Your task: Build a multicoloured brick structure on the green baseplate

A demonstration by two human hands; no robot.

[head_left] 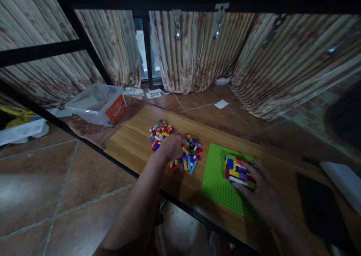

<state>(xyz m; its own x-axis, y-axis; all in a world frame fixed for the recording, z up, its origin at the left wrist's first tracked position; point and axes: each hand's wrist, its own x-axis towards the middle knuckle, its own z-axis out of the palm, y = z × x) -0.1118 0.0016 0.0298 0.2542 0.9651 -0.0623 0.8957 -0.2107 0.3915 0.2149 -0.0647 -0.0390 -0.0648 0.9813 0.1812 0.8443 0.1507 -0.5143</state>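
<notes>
My left hand [173, 147] reaches down into a heap of loose toy building bricks [191, 158] of many colours on the wooden table. Its fingers are curled, and the fingertips, with whatever they pinch, are hidden. On the right, a block built of toy bricks [235, 168] in red, yellow, blue, white and purple stands on a green studded baseplate [217, 184]. My right hand [259, 188] grips this block, thumb on the near side and fingers on the far side, covering its right end.
The narrow wooden table [132, 131] has a dark front edge. A black flat object [318, 203] lies at its right end. On the tiled floor beyond are a clear plastic box [96, 101] with an orange label and several papers. Striped curtains [194, 52] hang behind dark metal bars.
</notes>
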